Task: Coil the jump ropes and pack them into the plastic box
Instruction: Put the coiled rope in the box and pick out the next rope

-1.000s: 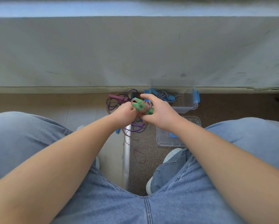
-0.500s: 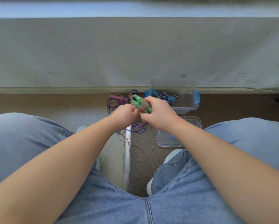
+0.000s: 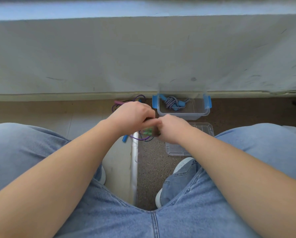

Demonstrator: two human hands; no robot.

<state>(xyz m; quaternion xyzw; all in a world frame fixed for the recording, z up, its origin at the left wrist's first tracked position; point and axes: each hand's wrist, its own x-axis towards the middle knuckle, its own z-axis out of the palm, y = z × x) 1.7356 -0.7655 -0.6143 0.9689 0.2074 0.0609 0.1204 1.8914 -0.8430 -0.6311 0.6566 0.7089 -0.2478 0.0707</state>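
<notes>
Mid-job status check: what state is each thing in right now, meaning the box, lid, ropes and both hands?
plastic box: open, upright by the wall.
striped jump rope: coiled, inside the box.
lid: off, flat on the floor.
green-handled jump rope: held between both hands, blurred.
purple jump rope: loose on the floor, uncoiled.
left hand: curled, holding the green-handled rope.
right hand: curled, gripping it too.

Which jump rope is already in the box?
The striped rope with blue handles, lying in the clear box. The purple rope is on the floor; left hand and right hand hold the green-handled rope.
</notes>
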